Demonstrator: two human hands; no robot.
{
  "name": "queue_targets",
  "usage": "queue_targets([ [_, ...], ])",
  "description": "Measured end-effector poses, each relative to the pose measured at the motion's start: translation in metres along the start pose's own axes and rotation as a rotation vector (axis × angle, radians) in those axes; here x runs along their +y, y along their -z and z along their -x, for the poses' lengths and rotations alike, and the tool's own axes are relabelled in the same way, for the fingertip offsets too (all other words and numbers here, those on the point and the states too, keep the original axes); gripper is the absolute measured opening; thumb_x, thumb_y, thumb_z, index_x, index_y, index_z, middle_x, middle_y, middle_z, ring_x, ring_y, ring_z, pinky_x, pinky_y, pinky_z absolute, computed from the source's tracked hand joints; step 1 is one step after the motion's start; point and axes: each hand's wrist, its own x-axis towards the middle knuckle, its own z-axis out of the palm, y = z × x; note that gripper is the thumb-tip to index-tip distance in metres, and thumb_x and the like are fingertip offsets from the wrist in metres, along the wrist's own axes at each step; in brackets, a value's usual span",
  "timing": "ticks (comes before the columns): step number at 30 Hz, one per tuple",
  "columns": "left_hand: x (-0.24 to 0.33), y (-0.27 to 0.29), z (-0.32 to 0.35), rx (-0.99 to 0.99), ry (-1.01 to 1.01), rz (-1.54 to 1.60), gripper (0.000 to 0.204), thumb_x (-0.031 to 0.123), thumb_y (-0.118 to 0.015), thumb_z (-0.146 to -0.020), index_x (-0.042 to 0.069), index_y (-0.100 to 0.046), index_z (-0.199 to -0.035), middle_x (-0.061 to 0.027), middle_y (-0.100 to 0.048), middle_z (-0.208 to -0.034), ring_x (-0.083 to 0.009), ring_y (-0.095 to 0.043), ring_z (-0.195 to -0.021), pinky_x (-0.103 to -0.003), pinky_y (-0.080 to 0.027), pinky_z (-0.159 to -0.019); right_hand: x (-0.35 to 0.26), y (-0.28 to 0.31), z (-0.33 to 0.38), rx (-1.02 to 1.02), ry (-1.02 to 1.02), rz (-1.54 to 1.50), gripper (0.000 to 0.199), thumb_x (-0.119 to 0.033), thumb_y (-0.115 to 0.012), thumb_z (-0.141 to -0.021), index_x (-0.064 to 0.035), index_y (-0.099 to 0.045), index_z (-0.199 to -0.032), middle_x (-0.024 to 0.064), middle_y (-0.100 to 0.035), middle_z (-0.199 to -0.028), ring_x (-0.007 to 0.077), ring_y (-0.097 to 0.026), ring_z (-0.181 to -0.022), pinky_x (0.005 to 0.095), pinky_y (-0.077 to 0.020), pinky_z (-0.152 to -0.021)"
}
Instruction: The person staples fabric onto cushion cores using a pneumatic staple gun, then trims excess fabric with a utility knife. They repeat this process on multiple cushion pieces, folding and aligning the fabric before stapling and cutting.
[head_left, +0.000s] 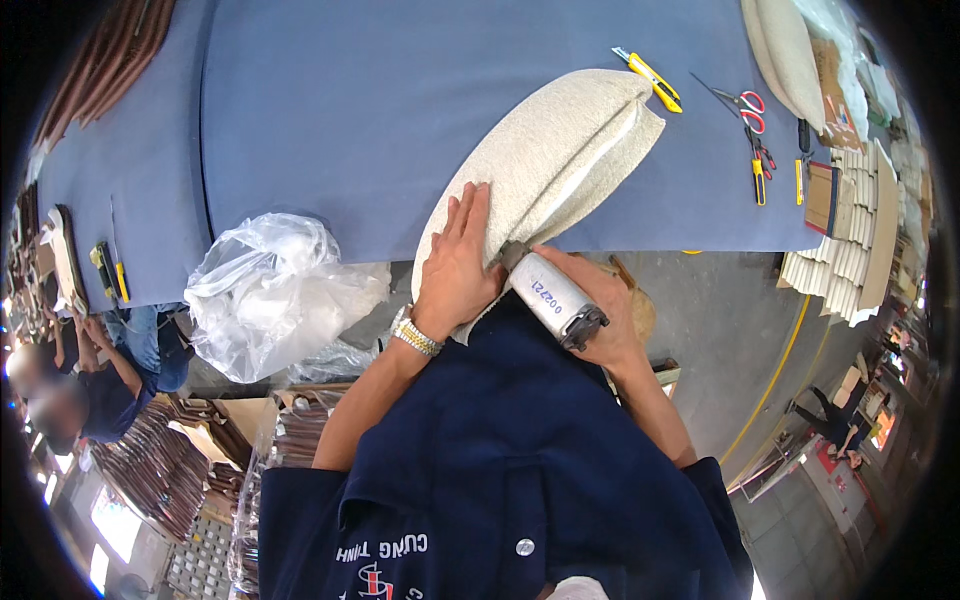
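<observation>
A cream textured cushion point(560, 150) lies on the blue table point(350, 100), its near end hanging over the front edge. My left hand point(457, 262), with a metal watch on the wrist, presses flat on the cushion's near end. My right hand point(598, 315) grips a grey cylindrical power tool point(556, 298), whose nose touches the cushion's edge beside my left fingers. The tool's tip is hidden by the fabric.
A crumpled clear plastic bag point(270, 290) hangs at the table's front left. A yellow utility knife point(650, 80), red-handled scissors point(745, 105) and small tools lie at the far right, by stacked cream panels point(850, 230). Another person point(90, 385) sits at left.
</observation>
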Motion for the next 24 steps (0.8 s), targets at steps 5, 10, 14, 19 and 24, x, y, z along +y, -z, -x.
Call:
queue_targets([
  [5, -0.001, -0.001, -0.002, 0.000, 0.007, 0.033, 0.099, 0.011, -0.078, -0.081, 0.005, -0.023, -0.163, -0.0236, -0.029, -0.167, -0.0468, -0.029, -0.153, -0.066, -0.038, -0.114, 0.008, -0.011, -0.002, 0.051, -0.006, -0.044, 0.060, -0.013, -0.078, -0.080, -0.0041, -0.063, -0.137, 0.0205, -0.071, -0.125, 0.0341, -0.072, -0.112, 0.0377, -0.0549, -0.095],
  [10, -0.005, 0.003, -0.003, -0.015, -0.002, 0.050, 0.101, 0.009, -0.077, -0.081, 0.007, -0.021, -0.164, -0.0234, -0.025, -0.168, -0.0453, -0.025, -0.154, -0.065, -0.035, -0.116, 0.003, -0.011, 0.002, 0.048, 0.022, 0.026, 0.061, -0.014, -0.077, -0.079, -0.0039, -0.064, -0.137, 0.0200, -0.072, -0.124, 0.0339, -0.072, -0.112, 0.0382, -0.0549, -0.094],
  [14, -0.004, 0.006, -0.003, -0.013, 0.001, 0.004, 0.100, 0.006, -0.076, -0.080, 0.009, -0.022, -0.164, -0.0217, -0.030, -0.167, -0.0426, -0.028, -0.154, -0.048, -0.036, -0.121, -0.001, -0.013, 0.009, 0.022, 0.007, 0.002, 0.063, -0.015, -0.078, -0.077, -0.0038, -0.063, -0.138, 0.0199, -0.071, -0.126, 0.0355, -0.071, -0.112, 0.0390, -0.0550, -0.094],
  [19, -0.006, 0.007, -0.002, -0.057, -0.028, -0.018, 0.111, 0.002, -0.080, -0.075, 0.010, -0.016, -0.165, -0.0218, -0.025, -0.169, -0.0434, -0.025, -0.155, -0.059, -0.036, -0.118, -0.011, -0.015, 0.003, -0.006, -0.021, 0.010, 0.065, -0.015, -0.079, -0.077, -0.0038, -0.062, -0.139, 0.0197, -0.071, -0.125, 0.0364, -0.070, -0.112, 0.0392, -0.0551, -0.094],
  [24, -0.012, 0.009, -0.008, -0.026, -0.066, 0.059, 0.122, 0.004, -0.086, -0.070, 0.014, -0.012, -0.166, -0.0251, -0.021, -0.169, -0.0474, -0.025, -0.154, -0.067, -0.035, -0.115, -0.009, -0.028, 0.001, 0.016, -0.084, -0.039, 0.066, -0.016, -0.079, -0.076, -0.0041, -0.061, -0.139, 0.0195, -0.070, -0.127, 0.0369, -0.070, -0.114, 0.0398, -0.0548, -0.096],
])
